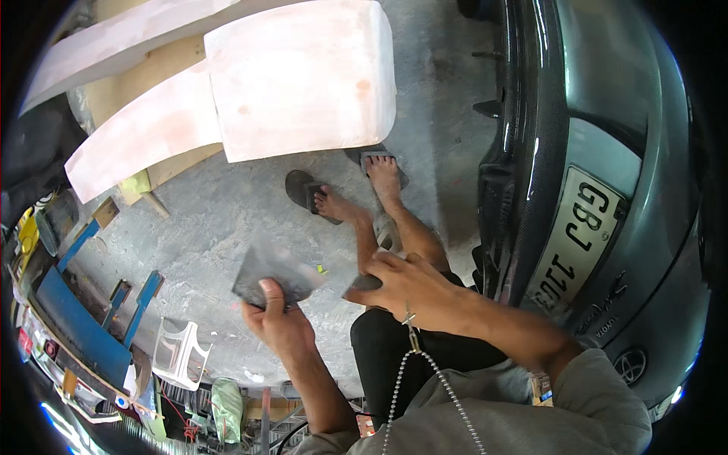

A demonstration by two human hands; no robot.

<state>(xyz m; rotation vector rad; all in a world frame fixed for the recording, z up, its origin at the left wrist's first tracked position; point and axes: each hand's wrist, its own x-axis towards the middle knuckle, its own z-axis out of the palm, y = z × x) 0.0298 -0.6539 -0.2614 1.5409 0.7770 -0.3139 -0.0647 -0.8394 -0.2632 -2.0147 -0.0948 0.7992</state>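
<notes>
My left hand (pixel 282 322) pinches a thin dark grey sheet of sandpaper (pixel 258 282) between thumb and fingers; its far edge is blurred. To the right, my right hand (pixel 413 292) is closed on a smaller dark grey piece of sandpaper (pixel 364 283), which shows at its fingertips. A small gap lies between the two pieces. Both hands are in front of my body, over the concrete floor. Ahead of them lies a large curved panel (pixel 299 83), whitish with pinkish patches.
A long pale piece (pixel 136 38) lies behind the panel. On the right stands a grey car (pixel 644 227) with a glossy dark bumper (pixel 523 152). At the left are a white plastic stool (pixel 180 353), a blue bench (pixel 83 322) and cluttered items. My sandalled feet (pixel 345 201) rest on the concrete floor (pixel 227 205).
</notes>
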